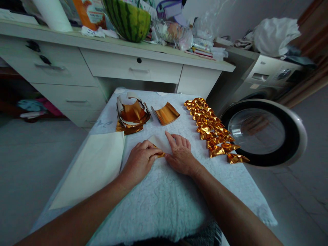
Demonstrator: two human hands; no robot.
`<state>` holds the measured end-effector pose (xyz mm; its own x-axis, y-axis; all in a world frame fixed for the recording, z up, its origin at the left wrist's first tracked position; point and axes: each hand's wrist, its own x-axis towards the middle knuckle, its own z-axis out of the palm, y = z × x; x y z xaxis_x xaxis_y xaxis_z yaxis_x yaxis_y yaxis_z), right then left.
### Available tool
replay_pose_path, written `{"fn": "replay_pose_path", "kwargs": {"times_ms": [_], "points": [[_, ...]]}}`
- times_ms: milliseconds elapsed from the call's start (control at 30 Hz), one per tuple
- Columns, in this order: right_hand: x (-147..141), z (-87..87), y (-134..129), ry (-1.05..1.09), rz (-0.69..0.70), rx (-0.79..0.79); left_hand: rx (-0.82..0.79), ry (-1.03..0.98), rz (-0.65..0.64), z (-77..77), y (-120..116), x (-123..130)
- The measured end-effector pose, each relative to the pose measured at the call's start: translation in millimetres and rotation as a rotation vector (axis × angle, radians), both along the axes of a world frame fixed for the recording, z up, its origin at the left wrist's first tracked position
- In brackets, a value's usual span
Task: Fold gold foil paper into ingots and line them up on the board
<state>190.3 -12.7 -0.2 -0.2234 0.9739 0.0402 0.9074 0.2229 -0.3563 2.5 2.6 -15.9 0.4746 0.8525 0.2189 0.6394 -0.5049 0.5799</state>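
Note:
On the cloth-covered table (164,191), a sheet of gold foil paper (161,154) lies between my hands, partly folded, with its pale side (158,140) showing. My left hand (143,157) pinches the gold folded edge between thumb and fingers. My right hand (180,153) rests with fingers spread, its thumb at the other end of that edge. Farther back lie a curled stack of gold foil paper (132,112) and one loose gold sheet (167,113). Rows of folded gold foil ingots (212,128) run along the right side.
A large pale sheet (92,167) covers the table's left side. Behind is a white drawer desk (135,68) bearing a cut watermelon (128,20), a paper roll (52,15) and plastic bags. At right, a washing machine's open round door (297,133) stands beside the table edge.

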Motion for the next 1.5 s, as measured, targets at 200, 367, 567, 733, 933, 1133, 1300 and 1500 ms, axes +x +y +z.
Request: {"fn": "replay_pose_path", "kwargs": {"times_ms": [200, 367, 567, 733, 933, 1133, 1300, 1500], "points": [[3, 2.2, 1, -0.006, 0.016, -0.054, 0.002, 0.009, -0.006, -0.1, 1, -1], [5, 4.2, 1, 0.014, 0.026, -0.085, 0.002, 0.001, -0.01, -0.9, 0, -2], [9, 6.9, 3, 0.12, 0.015, -0.1, -0.004, -0.006, -0.022, 0.2, -1, -3], [12, 5.1, 7, 0.16, -0.028, -0.06, -0.002, -0.028, -0.055, 0.4, -1, -4], [11, 1.2, 7, 0.08, 0.004, -0.003, 0.081, -0.062, 0.08, 6.7, 0, -4], [11, -1.0, 8, 0.073, 0.01, 0.012, 0.143, 0.046, 0.276, 2.5, 2, -6], [12, -3.0, 9, 0.086, 0.018, 0.025, 0.083, -0.005, 0.258, 0.1, 3, -6], [13, -1.7, 9, 0.091, 0.019, 0.033, -0.02, -0.24, 0.262, 0.0, 3, -5]]}}
